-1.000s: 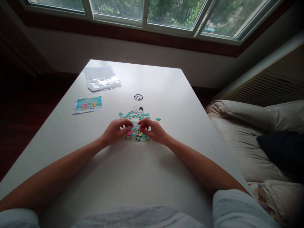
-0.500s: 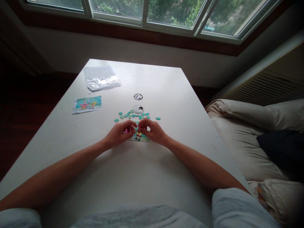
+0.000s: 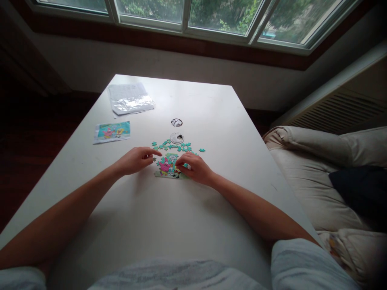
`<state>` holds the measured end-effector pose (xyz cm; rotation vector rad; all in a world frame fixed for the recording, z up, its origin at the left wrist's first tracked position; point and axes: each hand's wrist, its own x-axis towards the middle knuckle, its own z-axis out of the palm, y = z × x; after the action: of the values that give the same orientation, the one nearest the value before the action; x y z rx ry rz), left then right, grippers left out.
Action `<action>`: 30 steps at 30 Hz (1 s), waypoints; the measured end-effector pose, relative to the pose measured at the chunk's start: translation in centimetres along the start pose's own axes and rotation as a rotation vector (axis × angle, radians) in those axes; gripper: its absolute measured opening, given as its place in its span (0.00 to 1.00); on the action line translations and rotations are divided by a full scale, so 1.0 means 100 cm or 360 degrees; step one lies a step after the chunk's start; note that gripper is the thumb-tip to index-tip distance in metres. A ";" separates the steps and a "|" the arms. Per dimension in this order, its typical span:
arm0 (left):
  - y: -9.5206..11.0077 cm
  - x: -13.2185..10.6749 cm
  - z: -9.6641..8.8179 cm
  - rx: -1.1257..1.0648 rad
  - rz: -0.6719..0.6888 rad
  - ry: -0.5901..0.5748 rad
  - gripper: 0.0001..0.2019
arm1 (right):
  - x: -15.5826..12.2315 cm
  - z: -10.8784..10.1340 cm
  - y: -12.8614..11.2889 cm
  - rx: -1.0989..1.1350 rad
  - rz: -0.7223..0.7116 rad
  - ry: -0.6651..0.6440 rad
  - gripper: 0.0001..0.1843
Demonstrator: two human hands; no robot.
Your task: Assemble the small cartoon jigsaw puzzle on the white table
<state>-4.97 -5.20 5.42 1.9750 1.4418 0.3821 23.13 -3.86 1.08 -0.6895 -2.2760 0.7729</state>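
Note:
A partly assembled jigsaw puzzle with cartoon figures, one of them pink, lies on the white table. My left hand hovers just left of it, index finger stretched towards the loose pieces and nothing visible in its grasp. Over the puzzle's right side is my right hand, its thumb and fingers closed together at the picture; whatever is between the fingertips is hidden. Loose green puzzle pieces lie scattered along the far edge, with a single puzzle piece off to the right.
A printed picture sheet lies left of the puzzle. Papers in a clear plastic sleeve rest at the table's far left. Beyond the pieces are a round grommet and a round hole. A beige sofa stands right of the table.
My left hand has drawn away from the puzzle to the left and unfolded its index finger, uncovering the pink figure. My right hand stays over the puzzle, almost unmoved.

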 end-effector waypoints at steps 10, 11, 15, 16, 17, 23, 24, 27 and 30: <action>0.010 -0.006 -0.004 0.0225 -0.0095 -0.0226 0.15 | 0.000 -0.002 0.002 -0.0041 0.0008 -0.0036 0.04; 0.009 -0.007 -0.004 0.0232 -0.0089 -0.0261 0.14 | 0.000 -0.001 0.002 -0.0046 0.0009 -0.0037 0.04; 0.007 -0.008 -0.002 0.0260 -0.0014 -0.0395 0.13 | -0.001 -0.001 0.004 -0.0069 0.0003 -0.0071 0.04; 0.007 -0.008 -0.001 0.0267 -0.0004 -0.0418 0.12 | -0.001 -0.001 0.004 -0.0077 0.0000 -0.0087 0.04; 0.007 -0.009 -0.001 0.0277 0.0001 -0.0436 0.12 | -0.001 -0.001 0.004 -0.0086 -0.0001 -0.0102 0.04; 0.010 -0.010 0.000 0.0358 -0.0024 -0.0440 0.08 | 0.000 -0.001 0.007 -0.0137 0.0006 -0.0165 0.04; 0.010 -0.011 0.000 0.0367 -0.0029 -0.0428 0.08 | 0.000 -0.001 0.008 -0.0142 0.0006 -0.0172 0.04; 0.011 -0.012 0.002 0.0394 -0.0040 -0.0394 0.10 | 0.001 0.000 0.007 -0.0142 0.0001 -0.0190 0.06; 0.013 -0.013 0.004 0.0438 -0.0054 -0.0361 0.08 | 0.001 0.001 0.007 -0.0139 -0.0007 -0.0204 0.07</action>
<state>-4.29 -6.79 6.13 2.1257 1.4386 -0.0601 23.17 -3.36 0.61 -0.6923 -2.4387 0.7377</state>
